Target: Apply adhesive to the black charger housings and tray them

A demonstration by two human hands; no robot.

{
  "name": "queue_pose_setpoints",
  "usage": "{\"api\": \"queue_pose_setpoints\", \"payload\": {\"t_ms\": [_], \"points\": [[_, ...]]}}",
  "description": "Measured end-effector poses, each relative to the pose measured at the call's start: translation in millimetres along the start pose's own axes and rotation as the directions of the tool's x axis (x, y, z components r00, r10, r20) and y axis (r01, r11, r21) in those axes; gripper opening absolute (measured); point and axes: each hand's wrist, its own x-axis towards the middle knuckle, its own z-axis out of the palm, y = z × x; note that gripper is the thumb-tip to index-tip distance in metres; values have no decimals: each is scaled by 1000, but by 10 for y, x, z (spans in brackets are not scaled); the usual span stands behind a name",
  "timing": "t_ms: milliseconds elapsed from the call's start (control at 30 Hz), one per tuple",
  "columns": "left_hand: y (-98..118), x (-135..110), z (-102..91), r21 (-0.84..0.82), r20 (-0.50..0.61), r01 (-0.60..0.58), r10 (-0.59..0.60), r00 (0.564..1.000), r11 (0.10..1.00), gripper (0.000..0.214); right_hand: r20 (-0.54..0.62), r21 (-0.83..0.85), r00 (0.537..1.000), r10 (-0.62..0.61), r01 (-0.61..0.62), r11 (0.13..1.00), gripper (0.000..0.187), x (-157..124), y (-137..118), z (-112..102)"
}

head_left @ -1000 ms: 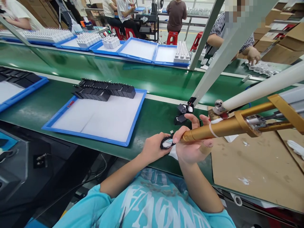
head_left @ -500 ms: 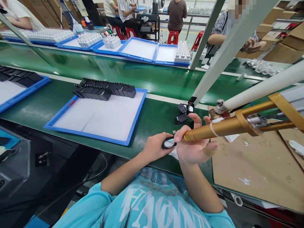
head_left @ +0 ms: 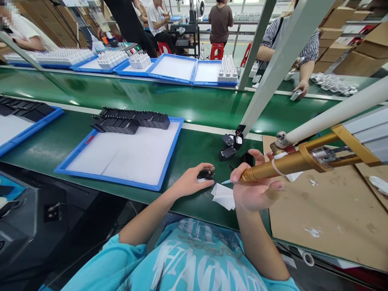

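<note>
My left hand (head_left: 191, 180) is closed round a small black part (head_left: 205, 174), low over the green table near a white tissue (head_left: 223, 195). My right hand (head_left: 257, 185) grips a gold-coloured dispensing tool (head_left: 291, 163) whose thin tip points left toward the black part, a short gap away. The tool hangs from a white tube (head_left: 336, 112) that runs up to the right. A few loose black parts (head_left: 230, 145) lie just beyond my hands, at the foot of a slanted metal post (head_left: 273, 66).
A blue tray (head_left: 100, 174) with a white liner holds rows of black parts (head_left: 130, 118) at its far edge. A brown cardboard sheet (head_left: 327, 214) covers the table on the right. Across the green conveyor (head_left: 182, 103) stand more blue trays with white parts (head_left: 228, 69) and other people.
My left hand moved left and down with the black part, away from the tool's tip. The tip now shows free, and the white tissue is uncovered.
</note>
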Motion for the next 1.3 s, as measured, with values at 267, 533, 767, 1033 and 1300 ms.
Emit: {"api": "queue_pose_setpoints", "payload": {"t_ms": [267,533,767,1033,1300], "points": [[-139,67,131,294,-131,-229,276,952,928,26,26,27,1000,4,-5,1000,42,10,-4,-83],[60,-140,-39,492,123,-271,242,963,827,50,34,46,999,-4,2,999,42,-4,-13,-84],[-17,-185,155,451,-20,-268,310,951,851,45,46,55,999,-3,1,998,42,-13,-12,-83],[-75,-111,206,283,-167,-276,331,929,918,20,39,45,999,-4,2,999,42,-9,-10,-96],[-42,-21,-27,401,239,-321,241,941,858,31,52,48,999,15,-17,999,43,-13,-13,-115]]}}
